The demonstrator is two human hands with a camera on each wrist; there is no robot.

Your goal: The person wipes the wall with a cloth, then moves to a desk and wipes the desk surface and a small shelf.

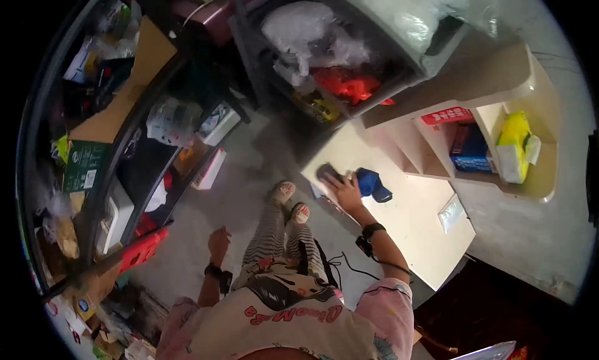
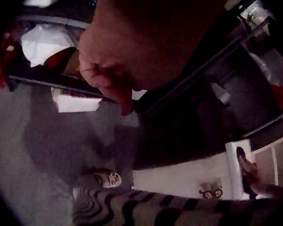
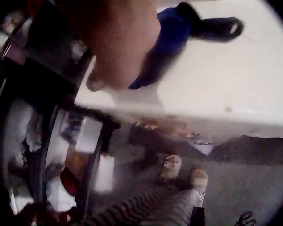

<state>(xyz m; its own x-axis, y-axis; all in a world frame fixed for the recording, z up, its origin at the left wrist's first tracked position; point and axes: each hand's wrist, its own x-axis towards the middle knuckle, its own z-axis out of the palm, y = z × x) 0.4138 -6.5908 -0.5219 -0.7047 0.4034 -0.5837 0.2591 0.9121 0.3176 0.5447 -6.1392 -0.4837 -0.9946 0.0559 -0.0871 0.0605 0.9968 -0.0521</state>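
My right hand [image 1: 345, 192] rests low over a pale tabletop [image 1: 409, 226], its fingers extended onto a dark, rounded, flat piece [image 1: 326, 171]. Beside the thumb lies a crumpled blue cloth item [image 1: 369, 182]. In the right wrist view the blue cloth item [image 3: 172, 35] comes out from beside the hand [image 3: 120, 52], ending in a dark strap with a hole near its tip. The hand hides what lies under the palm. My left hand [image 1: 218, 242] hangs at the side above the floor, holding nothing; in the left wrist view its fingers [image 2: 125, 101] droop loosely.
A clear packet [image 1: 450, 213] lies on the tabletop. Cubbies behind hold a blue box [image 1: 471, 149] and a yellow pack [image 1: 515, 141]. Crowded shelves [image 1: 159, 172] stand left, with a white box [image 1: 209, 169] at their edge. A black cable [image 1: 352, 267] hangs near the right arm.
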